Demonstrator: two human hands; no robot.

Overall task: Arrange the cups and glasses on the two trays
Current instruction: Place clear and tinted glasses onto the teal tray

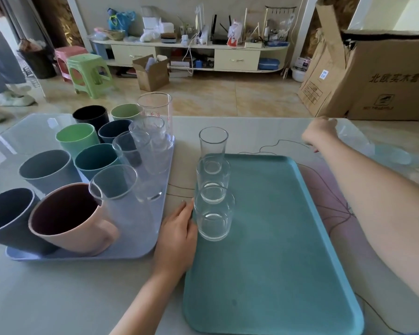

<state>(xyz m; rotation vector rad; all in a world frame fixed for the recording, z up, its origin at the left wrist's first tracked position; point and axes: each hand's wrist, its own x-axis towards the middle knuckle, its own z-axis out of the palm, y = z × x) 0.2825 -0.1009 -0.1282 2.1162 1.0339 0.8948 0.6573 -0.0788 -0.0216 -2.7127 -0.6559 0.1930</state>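
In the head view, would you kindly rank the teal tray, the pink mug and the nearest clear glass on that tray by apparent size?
1. teal tray, clearly largest.
2. pink mug.
3. nearest clear glass.
The mug sits closer to the camera, so its lead over the glass is uncertain.

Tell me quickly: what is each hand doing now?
Left hand: open, fingers resting against the teal tray edge.
Right hand: at the table's far edge; state cannot be told.

Clear glossy glasses (214,211), matt plastic cups (49,170), matt teal tray (276,238), glossy tabletop (58,286)
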